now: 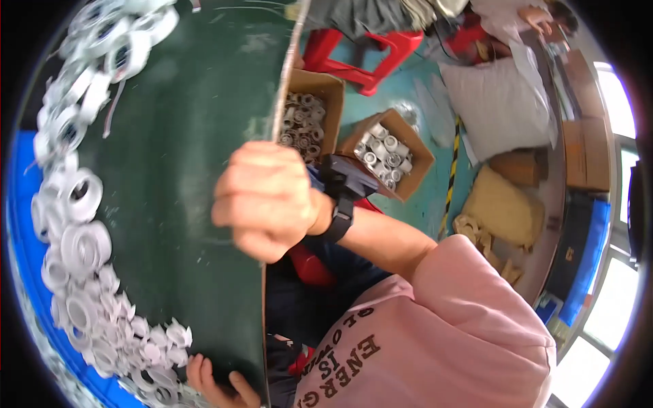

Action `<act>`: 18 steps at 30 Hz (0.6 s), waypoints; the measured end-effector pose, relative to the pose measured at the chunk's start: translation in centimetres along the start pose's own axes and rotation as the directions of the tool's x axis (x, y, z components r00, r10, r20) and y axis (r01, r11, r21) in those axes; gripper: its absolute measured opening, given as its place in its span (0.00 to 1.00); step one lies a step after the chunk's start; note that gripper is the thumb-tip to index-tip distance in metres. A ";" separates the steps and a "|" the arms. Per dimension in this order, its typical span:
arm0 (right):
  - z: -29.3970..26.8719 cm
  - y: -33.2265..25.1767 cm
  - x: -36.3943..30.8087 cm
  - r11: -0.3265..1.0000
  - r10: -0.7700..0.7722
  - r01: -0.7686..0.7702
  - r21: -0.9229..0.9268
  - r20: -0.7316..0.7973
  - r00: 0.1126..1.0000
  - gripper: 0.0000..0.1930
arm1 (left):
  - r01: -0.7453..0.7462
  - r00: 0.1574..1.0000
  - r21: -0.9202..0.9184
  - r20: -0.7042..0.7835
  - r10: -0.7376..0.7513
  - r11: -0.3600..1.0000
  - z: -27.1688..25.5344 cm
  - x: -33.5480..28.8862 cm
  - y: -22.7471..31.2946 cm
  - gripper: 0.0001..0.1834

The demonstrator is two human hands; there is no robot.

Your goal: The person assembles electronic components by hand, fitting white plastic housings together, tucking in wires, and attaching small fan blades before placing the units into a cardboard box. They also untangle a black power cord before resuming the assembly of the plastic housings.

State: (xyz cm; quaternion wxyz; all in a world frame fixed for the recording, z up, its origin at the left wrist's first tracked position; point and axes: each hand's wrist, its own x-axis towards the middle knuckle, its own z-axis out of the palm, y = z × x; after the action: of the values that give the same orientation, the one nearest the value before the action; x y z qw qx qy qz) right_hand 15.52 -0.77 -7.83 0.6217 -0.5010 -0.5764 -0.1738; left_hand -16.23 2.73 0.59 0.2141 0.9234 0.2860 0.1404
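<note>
My right hand (264,198), with a black band at its wrist, is closed in a fist above the near edge of the dark green tabletop (177,170). Its palm side is hidden, so I cannot make out whether anything is in it. Low in the head view, my left hand (219,387) lies at the tabletop with its fingers and thumb apart. Its fingertips are beside a heap of small white pronged pieces (153,343). Several white ring-shaped plastic parts (85,248) are piled along the table's far side, up to the top left.
Beside the table stand two cardboard boxes, one with grey-white rings (303,126), another with white cylindrical parts (388,160). A red stool (367,58), a white sack (500,102) and a tan sack (503,207) are beyond them. Another person (507,17) is at top right.
</note>
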 end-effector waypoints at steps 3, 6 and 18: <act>-0.7 0.2 -0.8 0.999 -0.015 0.018 0.031 -0.094 0.995 0.02 | -0.019 0.997 0.081 -0.070 0.024 0.997 1.3 1.0 0.9 0.17; -1.1 0.1 -2.1 0.989 0.020 0.006 0.145 -0.175 0.984 0.03 | -0.059 0.998 0.184 -0.013 0.062 0.981 2.9 1.1 1.8 0.17; -32.2 -0.6 -40.0 -0.062 0.703 -0.952 -0.301 -0.690 0.172 0.17 | 0.274 0.962 0.356 -0.112 -0.251 0.893 5.8 0.9 5.9 0.30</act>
State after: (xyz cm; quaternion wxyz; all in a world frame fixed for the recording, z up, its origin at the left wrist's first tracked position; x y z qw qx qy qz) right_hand 21.52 -41.99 -37.84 0.4258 -0.8992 0.0962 -0.0292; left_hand -10.57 -3.00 -1.50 0.0449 0.8950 0.4359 0.0833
